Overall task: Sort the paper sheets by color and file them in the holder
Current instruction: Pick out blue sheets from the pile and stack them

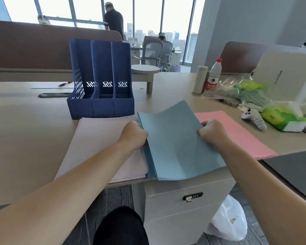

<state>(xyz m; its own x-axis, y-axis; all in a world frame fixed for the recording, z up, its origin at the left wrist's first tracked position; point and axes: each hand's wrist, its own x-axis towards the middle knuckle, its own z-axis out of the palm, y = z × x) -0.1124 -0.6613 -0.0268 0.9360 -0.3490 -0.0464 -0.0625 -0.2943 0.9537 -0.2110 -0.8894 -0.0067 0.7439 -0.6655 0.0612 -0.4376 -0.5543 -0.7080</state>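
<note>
1. The blue sheets (175,138) are thin matt paper; the pink sheets (240,135) and the white sheets (102,142) look the same.
2. The holder (101,89) is dark blue plastic, rather dull, with perforated side walls.
3. The desk (25,121) has a smooth matt beige top.
4. The water bottle (214,75) is clear glossy plastic.
5. The bag (230,220) is thin shiny plastic film.

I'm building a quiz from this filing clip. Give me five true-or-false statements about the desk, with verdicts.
1. The left hand and right hand both grip the blue sheets. True.
2. The pink sheets lie left of the blue ones. False: they lie to the right.
3. The holder has three compartments. True.
4. Blue sheets already stand in the holder. False: no paper shows in it.
5. The bottle has a green cap. False: the cap is red.
</note>
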